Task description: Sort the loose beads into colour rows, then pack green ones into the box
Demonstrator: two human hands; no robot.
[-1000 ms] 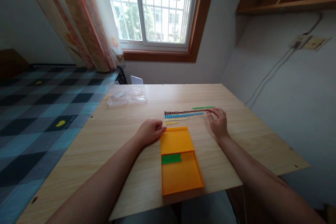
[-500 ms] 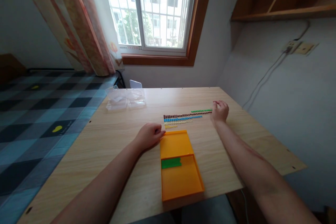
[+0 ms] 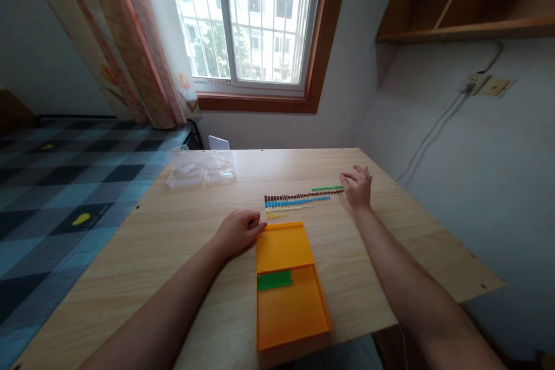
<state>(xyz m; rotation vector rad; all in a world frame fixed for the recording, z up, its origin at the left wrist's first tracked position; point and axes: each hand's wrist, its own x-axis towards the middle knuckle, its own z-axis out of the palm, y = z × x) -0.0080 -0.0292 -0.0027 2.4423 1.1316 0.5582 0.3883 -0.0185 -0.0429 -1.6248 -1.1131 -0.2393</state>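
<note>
My left hand [image 3: 237, 232] rests on the table, fingers curled, the thumb side against the far left corner of a yellow-orange two-part plastic case [image 3: 292, 315]. A flat green plastic strip [image 3: 274, 280] lies inside the case's near part. Beyond it, small pieces are lined up in rows: green [image 3: 326, 188], dark brown [image 3: 299, 195], blue [image 3: 297, 202], cream [image 3: 290, 207] and yellow [image 3: 276, 216]. At the right end of the green and brown rows is my right hand [image 3: 358, 187], thumb and forefinger close together, other fingers raised. Whatever lies between its fingertips is too small to make out.
Clear plastic boxes [image 3: 202, 167] with raised lids stand at the table's far left. A bed with a checked cover [image 3: 95, 185] is on the left. A wall shelf [image 3: 468, 32] hangs at upper right, and a cable [image 3: 427, 139] runs down the wall from a socket.
The view has shifted slightly. My right hand has moved a little left, closer over the end of the green row, its other fingers lifting. My left hand stays at the case's corner.
</note>
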